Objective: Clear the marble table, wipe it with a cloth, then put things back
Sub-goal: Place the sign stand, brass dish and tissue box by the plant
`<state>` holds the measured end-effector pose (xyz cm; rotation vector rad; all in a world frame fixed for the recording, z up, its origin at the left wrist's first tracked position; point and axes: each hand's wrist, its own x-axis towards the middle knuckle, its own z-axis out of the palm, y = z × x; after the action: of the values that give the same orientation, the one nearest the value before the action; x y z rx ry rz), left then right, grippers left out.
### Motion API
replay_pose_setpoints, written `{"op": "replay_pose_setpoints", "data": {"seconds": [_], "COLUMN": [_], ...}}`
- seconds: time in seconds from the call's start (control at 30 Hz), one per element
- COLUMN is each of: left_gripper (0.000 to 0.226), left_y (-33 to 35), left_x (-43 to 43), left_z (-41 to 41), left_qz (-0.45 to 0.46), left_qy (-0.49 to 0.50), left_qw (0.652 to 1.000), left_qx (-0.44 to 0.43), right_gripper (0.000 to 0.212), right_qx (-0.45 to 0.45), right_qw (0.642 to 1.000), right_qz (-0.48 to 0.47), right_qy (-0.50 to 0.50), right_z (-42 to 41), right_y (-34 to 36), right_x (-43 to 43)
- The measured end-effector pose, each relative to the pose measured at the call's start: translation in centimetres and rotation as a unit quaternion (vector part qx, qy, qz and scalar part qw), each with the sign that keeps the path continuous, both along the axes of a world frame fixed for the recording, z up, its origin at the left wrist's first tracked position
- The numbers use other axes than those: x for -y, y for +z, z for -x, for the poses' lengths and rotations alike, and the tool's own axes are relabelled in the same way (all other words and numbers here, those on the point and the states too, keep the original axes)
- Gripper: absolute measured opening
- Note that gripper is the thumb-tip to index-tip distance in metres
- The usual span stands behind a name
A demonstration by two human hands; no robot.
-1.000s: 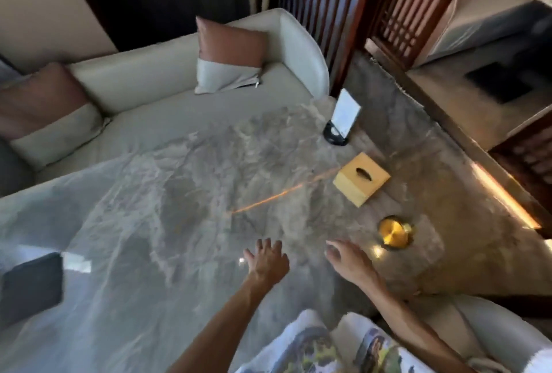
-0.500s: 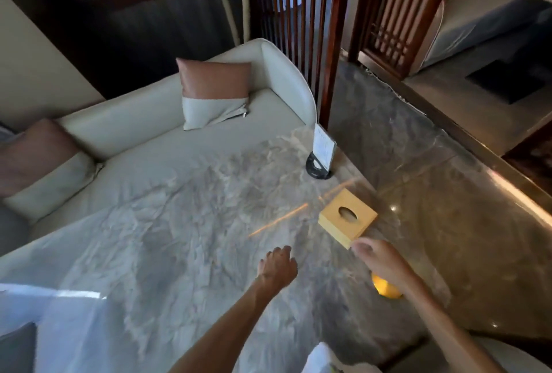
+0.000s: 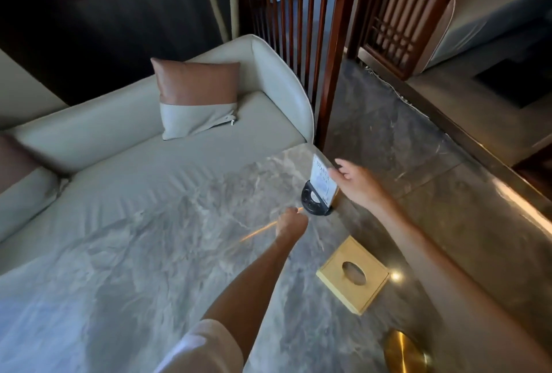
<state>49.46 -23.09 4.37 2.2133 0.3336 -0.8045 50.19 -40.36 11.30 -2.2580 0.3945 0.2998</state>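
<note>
The grey marble table (image 3: 143, 259) fills the lower left. At its far right corner a white card in a round black stand (image 3: 317, 193) stands upright. My right hand (image 3: 357, 183) is at the card's right edge, fingertips touching its top. My left hand (image 3: 291, 221) hovers over the table just left of the stand, fingers curled, holding nothing. A square gold tissue box (image 3: 352, 275) lies nearer me on the right. A round gold dish (image 3: 403, 353) sits at the bottom right edge.
A cream sofa (image 3: 167, 145) with a brown-and-cream cushion (image 3: 197, 97) runs along the table's far side. A dark wooden slatted screen (image 3: 313, 29) stands behind the corner. Polished stone floor (image 3: 418, 169) lies to the right.
Both arms have reached forward toward the far corner. My right hand moved from beside the tissue box up to the card. The view shifted forward, so the gold box and dish sit lower.
</note>
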Motion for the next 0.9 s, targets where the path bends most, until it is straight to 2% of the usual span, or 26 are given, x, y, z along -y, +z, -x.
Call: {"op": "replay_pose_setpoints", "data": {"seconds": [0.07, 0.13, 0.27, 0.5, 0.63, 0.7, 0.8, 0.9], "left_gripper": [0.039, 0.044, 0.061, 0.043, 0.027, 0.02, 0.021, 0.028], "left_y": [-1.3, -2.7, -6.5, -3.3, -1.0, 0.1, 2.5, 3.1], "left_x": [1.1, 1.9, 2.3, 0.1, -4.1, -7.4, -13.8, -21.0], "left_z": [-1.7, -2.9, -3.5, -1.4, 0.6, 1.9, 5.9, 11.7], "left_qz": [0.034, 0.083, 0.137, 0.255, 0.275, 0.315, 0.434, 0.463], "left_qy": [0.023, 0.056, 0.076, 0.071, 0.186, 0.26, 0.388, 0.467], "left_qw": [0.999, 0.994, 0.986, 0.963, 0.94, 0.907, 0.807, 0.751], "left_qx": [-0.02, -0.039, -0.053, -0.059, -0.084, -0.1, -0.101, -0.062], "right_gripper": [0.077, 0.06, 0.036, 0.029, 0.028, 0.026, 0.029, 0.029], "right_qx": [-0.008, -0.011, 0.04, 0.064, 0.06, 0.042, 0.0, -0.047], "right_qw": [1.0, 0.999, 0.998, 0.991, 0.994, 0.996, 0.992, 0.977], "right_qz": [0.009, 0.027, 0.051, 0.113, 0.088, 0.053, -0.037, -0.133], "right_qy": [0.008, 0.022, 0.025, 0.025, 0.038, 0.064, 0.118, 0.161], "right_z": [-0.8, -1.2, -1.8, -0.8, 0.2, 0.8, 1.9, 3.9], "right_y": [-1.4, -2.5, -4.3, -2.7, 0.7, 2.9, 4.8, 6.0], "right_x": [-0.5, -0.9, -1.5, -2.9, -5.8, -8.1, -12.3, -18.5]}}
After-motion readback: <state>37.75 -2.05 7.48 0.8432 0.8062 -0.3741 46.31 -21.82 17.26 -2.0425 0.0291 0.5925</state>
